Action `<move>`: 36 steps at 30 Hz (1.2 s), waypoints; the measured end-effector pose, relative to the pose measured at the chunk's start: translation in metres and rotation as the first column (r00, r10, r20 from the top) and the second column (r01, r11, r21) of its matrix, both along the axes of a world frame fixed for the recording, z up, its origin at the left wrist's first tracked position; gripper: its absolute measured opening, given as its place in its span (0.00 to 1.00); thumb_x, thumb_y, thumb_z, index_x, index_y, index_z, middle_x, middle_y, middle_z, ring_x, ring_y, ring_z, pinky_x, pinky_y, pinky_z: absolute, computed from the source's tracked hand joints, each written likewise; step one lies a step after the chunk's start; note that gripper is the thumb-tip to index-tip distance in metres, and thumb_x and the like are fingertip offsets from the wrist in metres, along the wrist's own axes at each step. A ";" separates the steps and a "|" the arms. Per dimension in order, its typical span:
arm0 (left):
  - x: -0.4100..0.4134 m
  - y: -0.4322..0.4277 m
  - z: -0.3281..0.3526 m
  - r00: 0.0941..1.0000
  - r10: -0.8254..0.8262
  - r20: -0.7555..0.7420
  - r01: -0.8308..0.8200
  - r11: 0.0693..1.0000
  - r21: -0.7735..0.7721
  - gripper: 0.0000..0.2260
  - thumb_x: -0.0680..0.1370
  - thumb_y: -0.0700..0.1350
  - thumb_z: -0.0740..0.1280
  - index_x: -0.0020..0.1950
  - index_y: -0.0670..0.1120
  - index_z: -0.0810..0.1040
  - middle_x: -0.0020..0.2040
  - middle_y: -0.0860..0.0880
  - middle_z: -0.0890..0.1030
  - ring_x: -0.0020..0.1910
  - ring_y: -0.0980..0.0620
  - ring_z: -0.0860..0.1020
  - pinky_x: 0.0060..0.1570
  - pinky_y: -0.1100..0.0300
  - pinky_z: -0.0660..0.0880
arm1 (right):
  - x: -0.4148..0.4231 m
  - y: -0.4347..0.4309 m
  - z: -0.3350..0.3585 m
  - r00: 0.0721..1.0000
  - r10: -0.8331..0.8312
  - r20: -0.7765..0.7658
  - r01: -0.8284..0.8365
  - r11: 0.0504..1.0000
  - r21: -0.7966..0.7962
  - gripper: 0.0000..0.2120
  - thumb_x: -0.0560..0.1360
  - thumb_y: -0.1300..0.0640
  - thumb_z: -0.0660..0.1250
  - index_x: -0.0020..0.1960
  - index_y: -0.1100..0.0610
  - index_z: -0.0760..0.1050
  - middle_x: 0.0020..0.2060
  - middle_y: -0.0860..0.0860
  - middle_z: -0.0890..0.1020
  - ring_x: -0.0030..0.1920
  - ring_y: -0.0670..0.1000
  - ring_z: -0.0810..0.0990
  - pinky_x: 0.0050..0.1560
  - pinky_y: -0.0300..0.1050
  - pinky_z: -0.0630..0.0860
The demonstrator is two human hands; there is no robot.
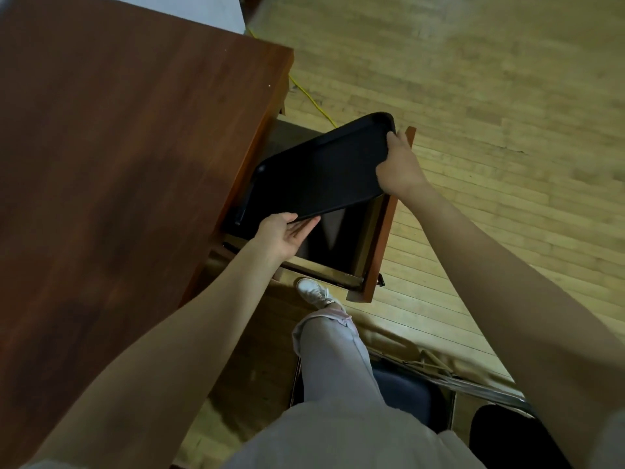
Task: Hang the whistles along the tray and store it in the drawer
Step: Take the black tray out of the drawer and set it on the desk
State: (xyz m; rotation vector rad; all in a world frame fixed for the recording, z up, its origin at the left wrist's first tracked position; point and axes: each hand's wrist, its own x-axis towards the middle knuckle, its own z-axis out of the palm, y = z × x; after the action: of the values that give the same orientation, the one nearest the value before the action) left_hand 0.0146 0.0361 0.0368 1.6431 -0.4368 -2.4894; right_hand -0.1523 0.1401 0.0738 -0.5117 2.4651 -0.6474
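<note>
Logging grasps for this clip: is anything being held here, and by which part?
The black tray: the right hand grips its far right corner, and the left hand holds its near edge, fingers underneath.

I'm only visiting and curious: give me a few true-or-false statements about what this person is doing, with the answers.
1. Both the left hand and the right hand hold the black tray. True.
2. The drawer is closed. False: it is pulled open, under the tray.
3. The tray lies flat on the desk. False: it is held up over the drawer.
4. A yellow cable lies on the wooden floor. True.
</note>
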 end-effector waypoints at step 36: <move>0.135 0.025 0.091 0.965 0.257 -0.056 -0.263 0.939 -0.221 0.16 0.80 0.35 0.59 0.68 0.36 0.67 0.60 0.38 0.75 0.64 0.41 0.73 0.60 0.54 0.75 | 0.136 0.002 0.025 0.982 -0.186 0.045 0.182 0.834 -0.521 0.24 0.81 0.63 0.52 0.76 0.50 0.57 0.73 0.47 0.65 0.71 0.49 0.66 0.71 0.48 0.66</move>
State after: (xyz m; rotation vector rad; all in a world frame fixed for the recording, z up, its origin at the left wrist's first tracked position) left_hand 0.1497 0.0606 0.1275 1.4716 -0.4491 -2.1782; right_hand -0.0160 0.1420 0.0984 -0.4739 2.3446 -1.4224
